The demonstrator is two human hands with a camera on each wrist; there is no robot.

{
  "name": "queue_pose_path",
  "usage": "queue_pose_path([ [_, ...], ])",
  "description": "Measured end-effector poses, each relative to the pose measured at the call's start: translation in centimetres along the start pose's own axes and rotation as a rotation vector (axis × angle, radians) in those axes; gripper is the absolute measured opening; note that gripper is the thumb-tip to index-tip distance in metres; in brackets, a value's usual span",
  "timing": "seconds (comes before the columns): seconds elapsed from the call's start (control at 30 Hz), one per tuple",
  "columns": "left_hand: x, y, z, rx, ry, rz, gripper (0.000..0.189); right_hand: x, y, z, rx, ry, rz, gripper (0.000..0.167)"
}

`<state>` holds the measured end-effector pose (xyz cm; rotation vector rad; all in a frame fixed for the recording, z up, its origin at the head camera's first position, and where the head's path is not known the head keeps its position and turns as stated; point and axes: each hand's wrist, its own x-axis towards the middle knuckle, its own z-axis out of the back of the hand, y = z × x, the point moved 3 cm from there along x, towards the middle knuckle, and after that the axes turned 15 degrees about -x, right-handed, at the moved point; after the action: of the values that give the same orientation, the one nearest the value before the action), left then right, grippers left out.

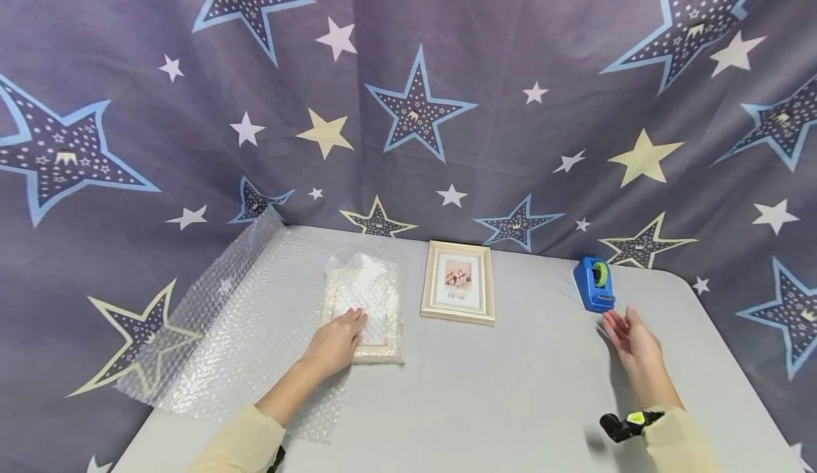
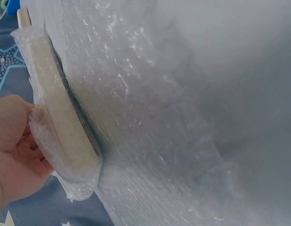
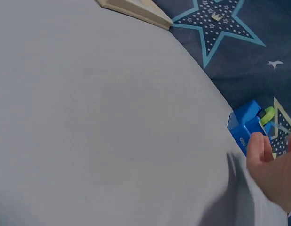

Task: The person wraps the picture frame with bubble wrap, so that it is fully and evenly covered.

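A picture frame wrapped in clear bubble wrap (image 1: 376, 281) lies left of the table's middle. My left hand (image 1: 336, 342) rests on top of it with its fingertips against the wrap. In the left wrist view, the thumb and fingers of the left hand (image 2: 18, 146) touch the wrapped frame (image 2: 63, 113). At the right, a blue tape dispenser (image 1: 593, 285) with a green core stands on the table. Just in front of it is my right hand (image 1: 640, 352). A thin strip of clear tape (image 3: 279, 127) runs from the dispenser (image 3: 246, 122) to the right hand (image 3: 277, 174), whose thumb is partly cut off.
An unwrapped cream picture frame (image 1: 426, 292) with a flower print lies near the table's back edge. A large sheet of bubble wrap (image 1: 255, 331) spreads left of the wrapped frame and hangs over the left edge. A star-patterned curtain (image 1: 408, 175) surrounds the grey table (image 1: 498, 388).
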<state>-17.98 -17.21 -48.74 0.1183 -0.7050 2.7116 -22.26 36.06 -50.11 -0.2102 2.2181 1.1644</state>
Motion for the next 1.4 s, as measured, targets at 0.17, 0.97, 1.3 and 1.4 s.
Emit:
queue_pose_path([
  [0.17,0.0,0.2,0.2,-0.002,-0.011,0.008,0.039,0.1,0.6,-1.1,-0.234,-0.132,-0.027,0.032],
  [0.97,-0.1,0.4,-0.3,-0.014,-0.014,0.024,0.039,2.1,1.1,-1.1,-0.723,-0.242,-0.018,0.034],
  [1.3,-0.1,0.4,-0.4,-0.013,-0.021,0.036,0.039,2.2,2.2,-1.1,-0.890,-0.225,-0.007,0.028],
  [1.4,0.0,0.4,-0.3,-0.010,-0.021,0.041,0.039,1.9,2.6,-1.1,-1.016,-0.272,0.019,0.025],
])
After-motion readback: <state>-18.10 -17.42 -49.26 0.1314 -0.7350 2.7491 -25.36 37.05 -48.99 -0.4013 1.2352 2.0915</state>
